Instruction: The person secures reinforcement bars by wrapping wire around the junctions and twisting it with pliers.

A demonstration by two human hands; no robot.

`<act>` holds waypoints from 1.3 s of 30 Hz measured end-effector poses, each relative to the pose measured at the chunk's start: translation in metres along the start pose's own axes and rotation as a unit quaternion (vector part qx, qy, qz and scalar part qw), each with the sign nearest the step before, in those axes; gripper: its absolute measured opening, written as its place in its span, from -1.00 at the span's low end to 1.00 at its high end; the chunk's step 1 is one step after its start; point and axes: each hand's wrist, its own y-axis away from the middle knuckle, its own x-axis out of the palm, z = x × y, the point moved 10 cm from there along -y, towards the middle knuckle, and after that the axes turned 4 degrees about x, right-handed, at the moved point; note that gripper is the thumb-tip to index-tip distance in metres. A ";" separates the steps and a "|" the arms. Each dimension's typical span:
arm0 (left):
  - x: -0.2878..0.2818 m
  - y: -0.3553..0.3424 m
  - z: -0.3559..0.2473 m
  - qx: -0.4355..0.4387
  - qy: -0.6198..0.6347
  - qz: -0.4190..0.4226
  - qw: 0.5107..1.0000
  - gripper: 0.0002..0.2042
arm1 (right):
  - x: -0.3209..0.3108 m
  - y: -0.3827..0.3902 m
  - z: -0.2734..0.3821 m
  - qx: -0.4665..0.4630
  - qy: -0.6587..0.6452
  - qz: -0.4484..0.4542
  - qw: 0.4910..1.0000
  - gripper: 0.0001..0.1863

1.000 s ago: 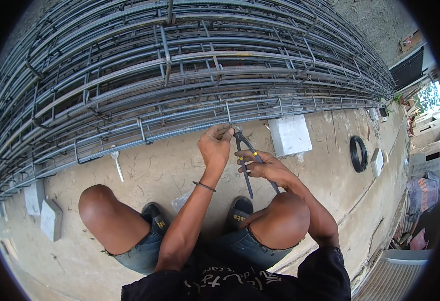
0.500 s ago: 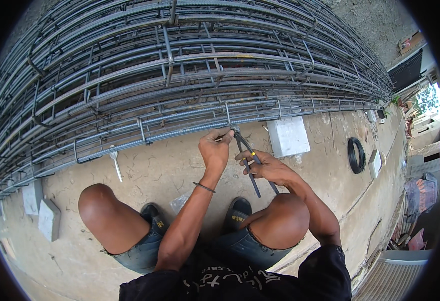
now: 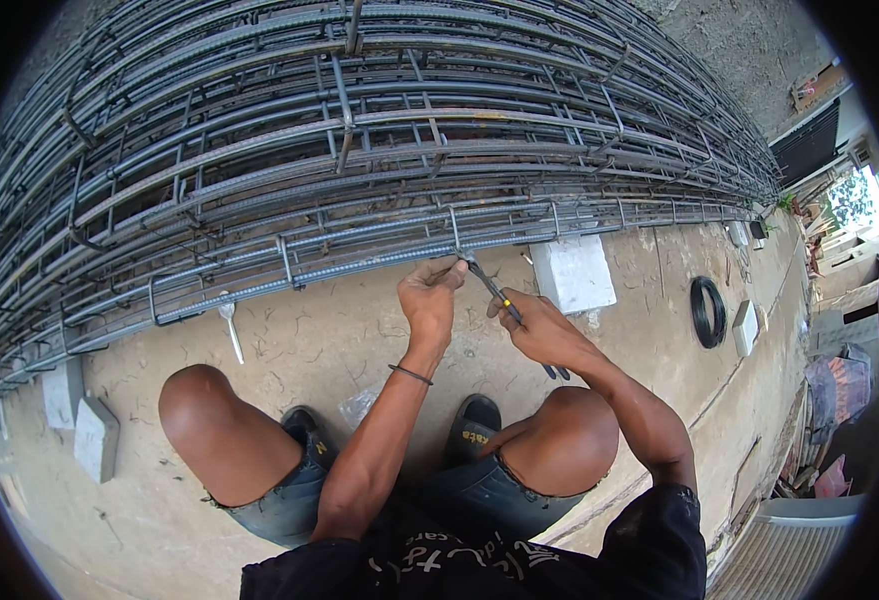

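A pair of long-handled dark pincers [image 3: 488, 283] with yellow bands is in my right hand [image 3: 541, 328], its fingers wrapped round the handles. The pincers' jaws meet the lowest front bar of the steel rebar cage [image 3: 379, 262], where a stirrup [image 3: 455, 228] crosses that bar. Just left of the jaws, my left hand [image 3: 427, 302] is closed in a pinch below the same crossing. What its fingertips hold is too small to make out. The handle ends show below my right hand.
A pale block [image 3: 574, 275] supports the cage to the right, and other blocks [image 3: 96, 437] lie at the left. A coil of black wire [image 3: 708, 312] rests on the concrete floor at right. A white fork-like piece [image 3: 231, 328] lies by the cage.
My right hand has closed round the pincers, bringing their spread handles together. My left hand stays pinched at the crossing, almost unmoved.
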 end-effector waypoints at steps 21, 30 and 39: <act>0.104 0.026 0.049 -0.301 0.442 0.027 0.844 -0.74 | -0.046 0.017 0.029 0.012 0.285 -0.044 0.957 -0.57; 0.102 0.025 0.055 -0.264 0.469 0.168 0.826 -0.78 | -0.002 0.028 -0.031 0.215 0.026 0.177 0.960 -0.67; 0.117 0.041 0.062 -0.288 0.423 -0.027 0.859 -0.78 | -0.046 0.037 0.000 -0.018 0.481 -0.218 0.849 -0.85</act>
